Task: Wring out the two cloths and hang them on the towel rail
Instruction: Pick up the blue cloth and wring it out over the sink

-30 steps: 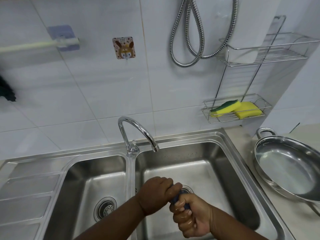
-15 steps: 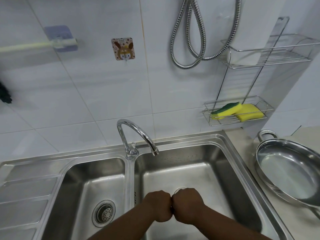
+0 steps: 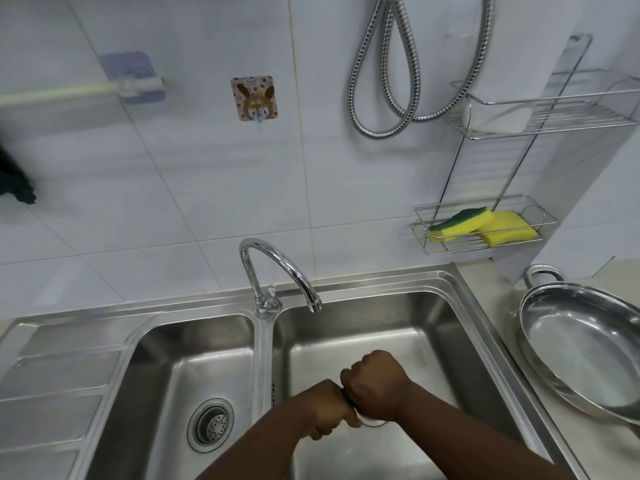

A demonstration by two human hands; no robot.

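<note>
Over the right basin of the steel sink, my left hand and my right hand are fists pressed together, knuckles up. Both grip one small twisted cloth. Only a dark sliver of it shows between the fists. The pale towel rail runs along the tiled wall at the upper left, held by a lilac bracket. A dark cloth hangs at the far left edge under the rail, mostly cut off by the frame.
A curved tap stands between the two basins, its spout above my hands. To the right, a steel pan sits on the counter. Wire racks on the wall hold yellow sponges. A shower hose loops above.
My right hand has rolled from palm-up to knuckles-up and the fists have closed together, twisting the cloth. The blue cloth seen between them a second ago is now nearly hidden.
</note>
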